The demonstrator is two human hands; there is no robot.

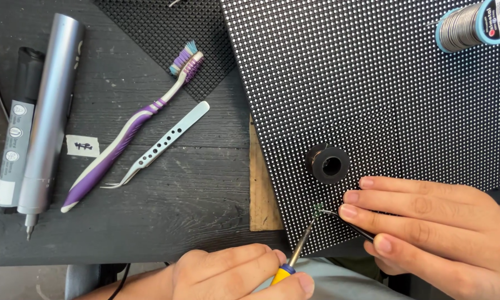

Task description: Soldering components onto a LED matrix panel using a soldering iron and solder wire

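Observation:
A black panel (372,83) covered in small white dots lies tilted across the dark table. My left hand (233,275) grips a soldering iron (297,253) with a yellow and blue handle, its metal tip touching a spot near the panel's lower edge. My right hand (428,228) rests on the panel and holds thin black tweezers (344,221), whose points meet the iron's tip at the same spot. A small black spool (328,164) sits on the panel just above my right fingers.
A purple and white toothbrush (130,128) and silver perforated tweezers (158,145) lie on the dark wooden table (150,222). Two grey cylindrical tools (44,111) lie at the left. A solder reel (475,22) rests at the panel's top right. A black mesh sheet (172,33) lies behind.

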